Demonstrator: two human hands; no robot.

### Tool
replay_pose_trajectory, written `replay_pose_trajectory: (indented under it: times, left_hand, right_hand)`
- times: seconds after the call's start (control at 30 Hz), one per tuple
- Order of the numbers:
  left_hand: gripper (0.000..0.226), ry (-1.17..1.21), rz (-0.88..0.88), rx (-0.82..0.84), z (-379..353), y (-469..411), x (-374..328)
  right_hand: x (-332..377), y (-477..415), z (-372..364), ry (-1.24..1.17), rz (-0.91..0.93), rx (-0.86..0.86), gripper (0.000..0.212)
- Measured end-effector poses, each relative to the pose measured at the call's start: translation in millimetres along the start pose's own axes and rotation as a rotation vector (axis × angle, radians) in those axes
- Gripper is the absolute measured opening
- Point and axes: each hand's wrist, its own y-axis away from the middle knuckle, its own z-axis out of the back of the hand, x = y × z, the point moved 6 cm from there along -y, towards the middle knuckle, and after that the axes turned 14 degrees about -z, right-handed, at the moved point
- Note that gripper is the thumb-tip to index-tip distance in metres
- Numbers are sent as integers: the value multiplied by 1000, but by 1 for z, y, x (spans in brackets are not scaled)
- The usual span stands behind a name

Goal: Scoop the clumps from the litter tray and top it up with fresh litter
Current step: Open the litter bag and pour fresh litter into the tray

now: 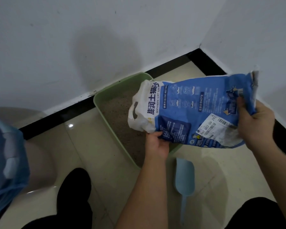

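Note:
A blue and white bag of cat litter (193, 111) is held on its side above the green litter tray (104, 103), its white handle end pointing left over the grey litter (117, 113). My left hand (157, 146) grips the bag's lower edge near that end. At the bag's far right end, my right hand (256, 123) holds it with the thumb on top. The bag hides the right part of the tray. A light blue scoop (184, 180) lies on the floor just in front of the tray.
The tray stands against a white wall with a black skirting (170, 63), close to a corner. A bin lined with a blue bag (8, 161) is at the left. My black-clad legs (74, 195) are at the bottom. Cream floor tiles (221, 171) surround the scoop.

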Motion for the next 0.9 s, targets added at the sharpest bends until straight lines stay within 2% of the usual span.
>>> replay_pose_trajectory:
  times: [0.07,0.1,0.2,0.33,0.43,0.63,0.77,0.9]
  left_hand:
    - [33,46,24,-24,-1,2,0]
    - [29,69,40,-33,-1,2,-1]
    - [36,83,45,-22,-2,-1,-3]
    - [32,88,-41,39,-5,-1,-3]
    - [35,77,-31,88,-11,1,-4]
    - [46,75,-35,52,-8,10,-2]
    - [38,197,-30,22,-8,10,-12]
    - [47,294,-29,59,-13,8,-18]
  right_hand:
    - [-2,-1,3,-39,-29,-23,27]
    - [-5,-3,6,-68,-46,-41,32]
    - [-11,-6,10,-57,-74,-52,35]
    - [-12,-7,12,-32,-77,-68,33]
    - [-15,-9,11,-7,-81,-66,37]
    - [-14,-5,12,-100,-94,-53,33]
    - [-6,-8,10,-38,-48,-45,31]
    - [-6,-13,13,58,-52,-31,28]
